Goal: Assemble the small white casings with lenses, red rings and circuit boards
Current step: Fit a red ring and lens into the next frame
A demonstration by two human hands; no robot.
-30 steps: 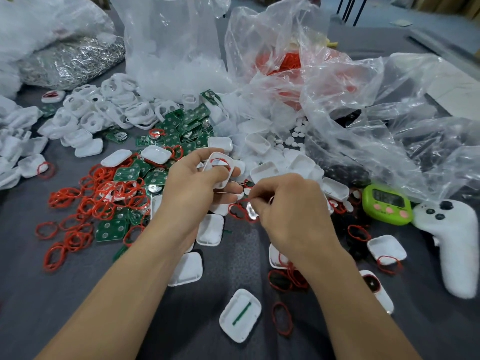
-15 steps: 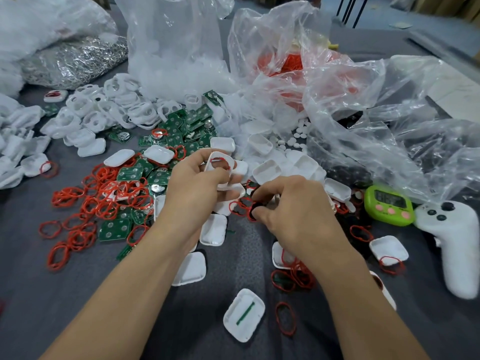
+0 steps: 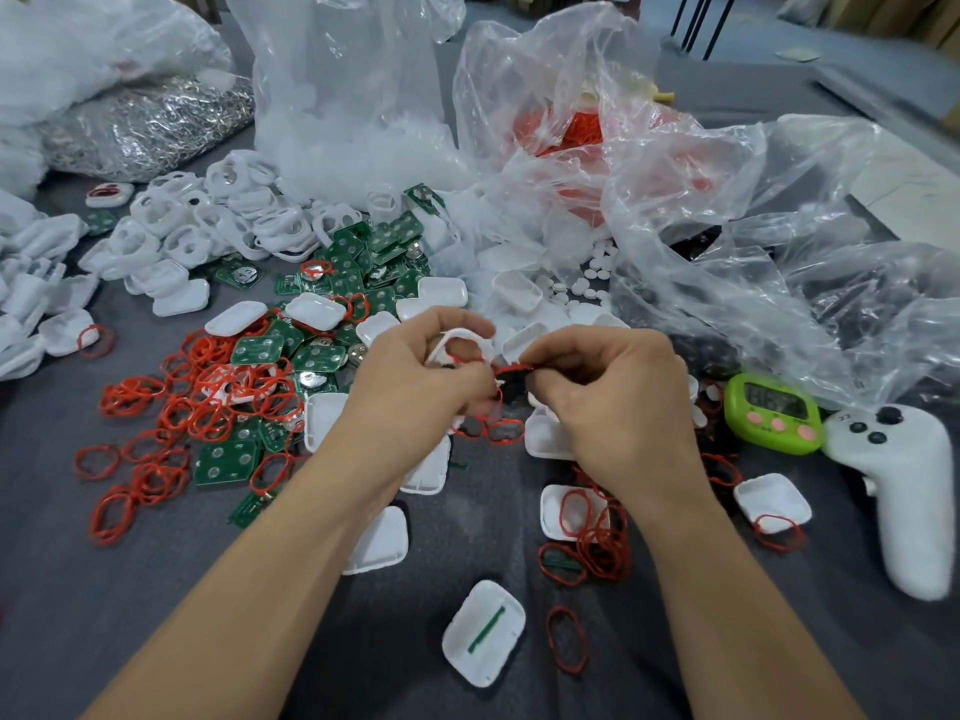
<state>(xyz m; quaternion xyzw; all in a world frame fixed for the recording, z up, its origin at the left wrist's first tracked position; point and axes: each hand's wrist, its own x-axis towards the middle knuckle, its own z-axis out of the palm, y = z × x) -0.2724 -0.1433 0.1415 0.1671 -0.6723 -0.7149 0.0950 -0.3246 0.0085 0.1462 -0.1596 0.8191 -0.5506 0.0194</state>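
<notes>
— Left hand (image 3: 415, 394)?
— Fingers curled round a white casing (image 3: 452, 336), mid-table.
— Right hand (image 3: 618, 407)?
— Fingertips pinch a red ring (image 3: 511, 367) at the casing's four o'clock. Circuit boards (image 3: 358, 265) lie at the hands' ten o'clock.

- We see loose rings (image 3: 208, 397) heaped on the table (image 3: 78, 615) at left, with circuit boards (image 3: 363, 267) just behind.
- Casings (image 3: 208, 226) lie farther back, before the bags (image 3: 337, 96).
- At right, the timer (image 3: 772, 413) sits just left of the controller (image 3: 904, 491).
- Nearest us lies 1 casing (image 3: 483, 631), with 1 ring (image 3: 566, 639) beside it on the right.
</notes>
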